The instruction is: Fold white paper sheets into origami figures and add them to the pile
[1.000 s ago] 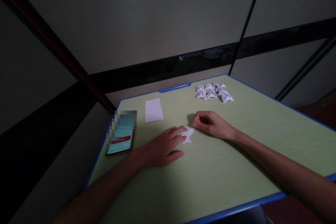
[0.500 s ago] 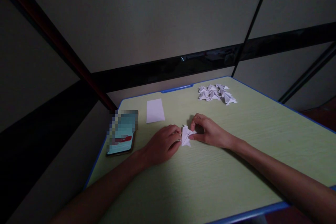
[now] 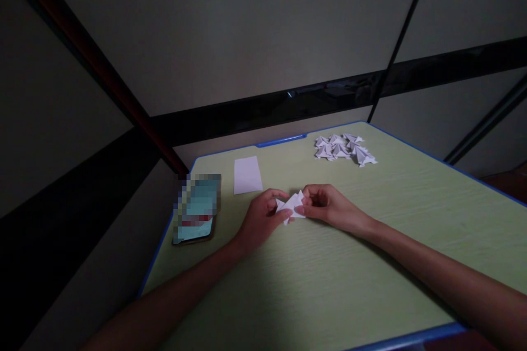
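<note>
A small white folded paper piece (image 3: 291,206) is held just above the pale green table (image 3: 337,274) near its middle. My left hand (image 3: 263,217) pinches its left side with curled fingers. My right hand (image 3: 327,207) pinches its right side, thumb and fingertips closed on the paper. Both forearms reach in from the near edge.
A heap of several finished white folded pieces (image 3: 344,148) lies at the far right of the table. A flat white sheet (image 3: 247,174) lies at the far left. A phone (image 3: 196,209) with a lit screen sits near the left edge. The table has a blue rim (image 3: 281,140).
The folded piece lay on the table under my left fingertips with my right hand apart. Both hands have closed on it and lifted it slightly.
</note>
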`<state>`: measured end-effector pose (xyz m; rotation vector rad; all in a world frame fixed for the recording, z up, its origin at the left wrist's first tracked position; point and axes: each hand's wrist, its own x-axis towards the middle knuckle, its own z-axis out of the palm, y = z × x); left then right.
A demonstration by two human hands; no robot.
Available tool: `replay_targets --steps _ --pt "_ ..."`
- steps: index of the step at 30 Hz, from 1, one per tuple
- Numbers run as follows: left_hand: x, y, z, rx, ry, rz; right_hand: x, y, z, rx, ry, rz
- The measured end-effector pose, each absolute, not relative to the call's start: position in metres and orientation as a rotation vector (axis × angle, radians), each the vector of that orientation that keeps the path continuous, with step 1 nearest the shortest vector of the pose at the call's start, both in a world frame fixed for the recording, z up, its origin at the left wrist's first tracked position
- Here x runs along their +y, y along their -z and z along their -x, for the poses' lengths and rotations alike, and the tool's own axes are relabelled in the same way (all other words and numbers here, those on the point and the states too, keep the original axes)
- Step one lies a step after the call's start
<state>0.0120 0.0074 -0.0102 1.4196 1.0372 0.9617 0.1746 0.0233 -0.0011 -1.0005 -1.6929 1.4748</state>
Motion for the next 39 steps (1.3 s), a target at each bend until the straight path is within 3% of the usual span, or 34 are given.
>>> replay_targets --steps 39 --pt "0.013 0.007 -0.007 1.089 -1.005 -1.479 0.014 0.004 -0.167 -1.511 -1.576 0.886"
